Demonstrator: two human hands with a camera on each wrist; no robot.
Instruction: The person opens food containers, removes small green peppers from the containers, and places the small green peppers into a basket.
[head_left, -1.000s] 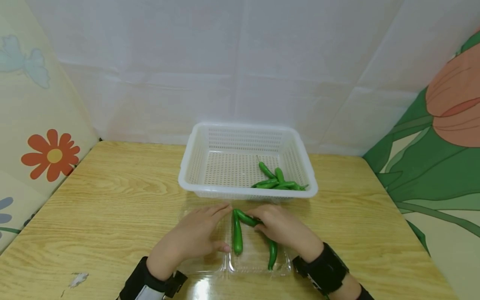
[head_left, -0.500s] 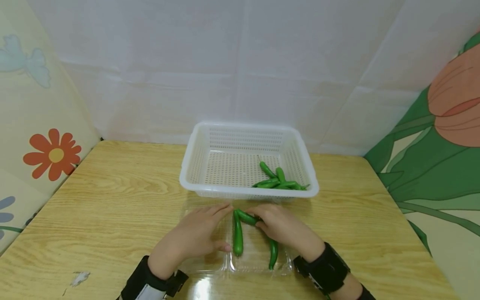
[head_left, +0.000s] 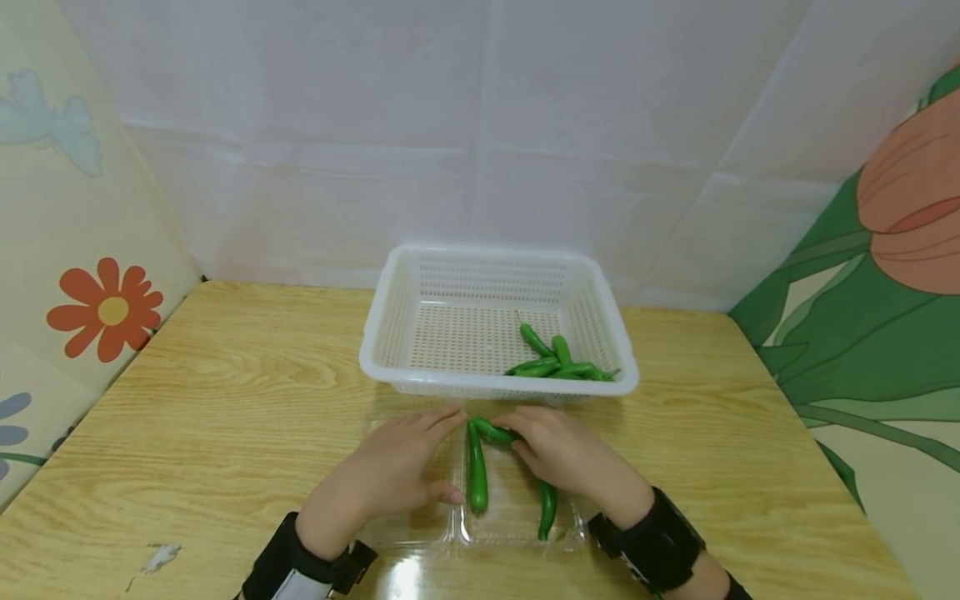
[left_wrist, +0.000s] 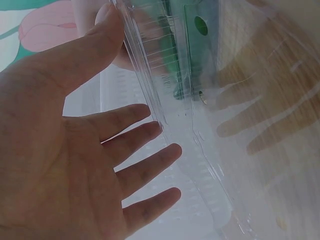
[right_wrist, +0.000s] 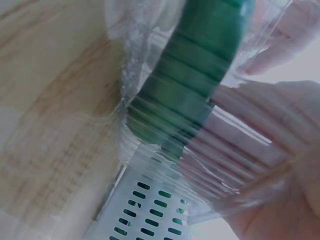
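A clear plastic clamshell box point(head_left: 506, 533) lies spread flat on the table, with green chili peppers in its right half. One pepper point(head_left: 477, 479) runs lengthwise beside the middle fold. My right hand point(head_left: 570, 454) reaches into that half and pinches another pepper point(head_left: 491, 431) between thumb and fingers. Below that hand a third pepper point(head_left: 548, 512) shows its curved lower end, the rest hidden. My left hand point(head_left: 393, 467) is over the box's left half with its fingers extended, fingertips right at the fold. Through the ribbed clear wall, the right wrist view shows a pepper point(right_wrist: 187, 75) close up.
Behind the box stands a white perforated basket point(head_left: 386, 350) with several green peppers point(head_left: 558, 362) in its front right corner. The wooden table point(head_left: 247, 400) has a worn patch at front left. A white cloth point(head_left: 337, 167) hangs at the back, with printed panels on both sides.
The pinched pepper's visible end has shifted very slightly under my right fingers. My left hand stays where it was, and the basket's peppers are unchanged.
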